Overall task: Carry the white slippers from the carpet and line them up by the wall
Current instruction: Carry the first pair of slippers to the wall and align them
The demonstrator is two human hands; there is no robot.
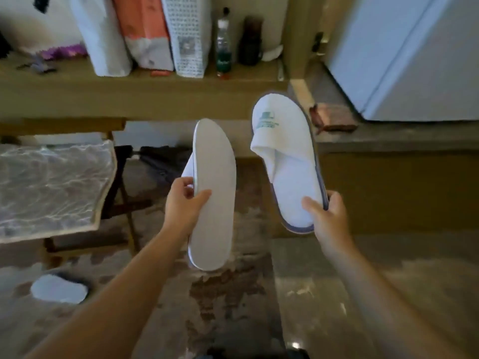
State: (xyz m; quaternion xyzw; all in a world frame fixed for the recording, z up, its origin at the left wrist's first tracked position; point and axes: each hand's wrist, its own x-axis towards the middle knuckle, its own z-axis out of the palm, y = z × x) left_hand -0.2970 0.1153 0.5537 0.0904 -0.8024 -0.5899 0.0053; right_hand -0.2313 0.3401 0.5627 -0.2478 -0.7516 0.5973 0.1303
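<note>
I hold one white slipper in each hand, both lifted above the patterned carpet (223,294). My left hand (182,203) grips the left slipper (213,193) at mid-length, its plain sole turned toward me. My right hand (328,216) pinches the heel edge of the right slipper (287,161), which faces up and shows its terry lining and a green logo on the toe. Another white slipper (59,288) lies on the carpet at the lower left.
A low wooden shelf (140,92) runs across ahead, holding bags, a box and two bottles (224,45). A folding rack with a plastic-wrapped top (51,187) stands at left. A white door (414,55) and a brown doorstop (333,117) sit at the upper right, above a stone floor strip.
</note>
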